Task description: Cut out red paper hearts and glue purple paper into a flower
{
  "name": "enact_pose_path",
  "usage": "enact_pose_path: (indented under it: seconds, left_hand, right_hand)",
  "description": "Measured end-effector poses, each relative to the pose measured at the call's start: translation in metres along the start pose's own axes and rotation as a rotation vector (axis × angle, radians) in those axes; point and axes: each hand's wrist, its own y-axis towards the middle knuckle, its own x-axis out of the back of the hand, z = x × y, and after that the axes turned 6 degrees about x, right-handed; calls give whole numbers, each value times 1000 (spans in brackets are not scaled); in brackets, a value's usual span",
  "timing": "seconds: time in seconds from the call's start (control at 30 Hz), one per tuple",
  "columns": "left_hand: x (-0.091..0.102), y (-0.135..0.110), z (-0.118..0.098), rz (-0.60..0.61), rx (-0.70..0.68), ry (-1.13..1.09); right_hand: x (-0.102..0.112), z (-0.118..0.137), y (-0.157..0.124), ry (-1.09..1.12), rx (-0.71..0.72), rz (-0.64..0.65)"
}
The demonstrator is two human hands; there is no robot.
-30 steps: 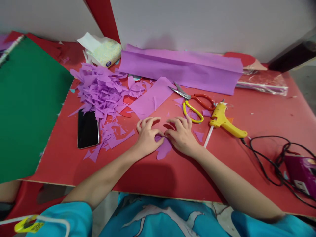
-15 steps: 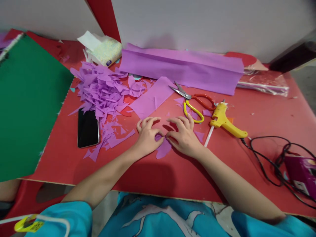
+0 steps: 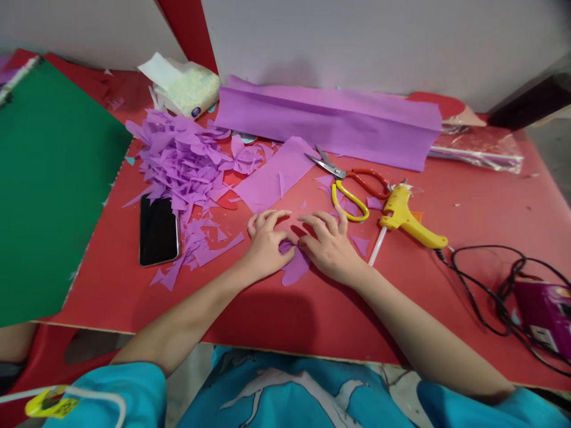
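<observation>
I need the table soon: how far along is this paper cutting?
Done: a pile of purple scraps lies cut, scissors set down. In hand: left hand and right hand pinch a small purple piece. Left, probably: a purple strip and the folded purple sheet lie aside; the glue gun lies untouched.

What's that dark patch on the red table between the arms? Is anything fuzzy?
Head view: a soft shadow on the red table, below the left hand and right hand pinching the purple paper piece; head view, bottom-left corner: the yellow tag looks smeared.
</observation>
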Motion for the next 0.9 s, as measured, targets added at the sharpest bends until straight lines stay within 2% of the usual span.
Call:
enact_pose_path:
  seconds: [0.5, 0.73, 0.9]
  left_hand:
    - [0, -1, 0, -1, 9, 6]
    - [0, 1, 1, -5, -17, 7]
    - [1, 1, 1, -5, -31, -1]
  right_hand:
    - [1, 3, -1, -33, 31, 39]
    - [-5, 6, -2, 3, -18, 87]
    - [-5, 4, -2, -11, -28, 34]
